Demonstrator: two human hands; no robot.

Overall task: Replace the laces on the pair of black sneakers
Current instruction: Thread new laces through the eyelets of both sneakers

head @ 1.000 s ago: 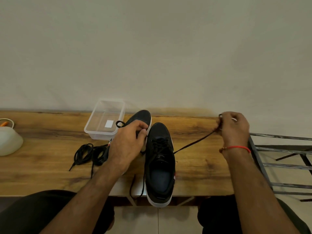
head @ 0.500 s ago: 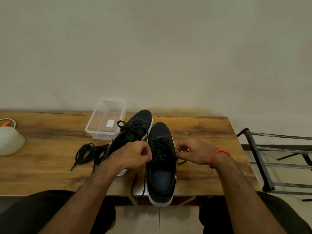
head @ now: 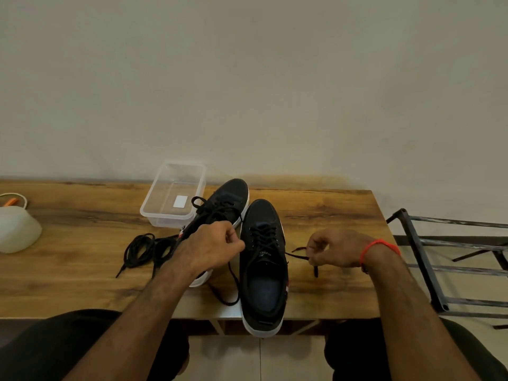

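Sneaker (head: 262, 270) sitting at counter (head: 330, 215) front edge, half laced. Right hand (head: 334, 250) pinching lace end (head: 298, 254) right of sneaker; left hand (head: 211, 247) clenching around other strand left of sneaker. Threading probably underway; next likely needing aiming tip into following eyelet.

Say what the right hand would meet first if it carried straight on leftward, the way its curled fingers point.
Probably the nearer sneaker: the right hand, pinching the lace end, faces that shoe's side with only bare table between. Depth is hard to judge from one view.
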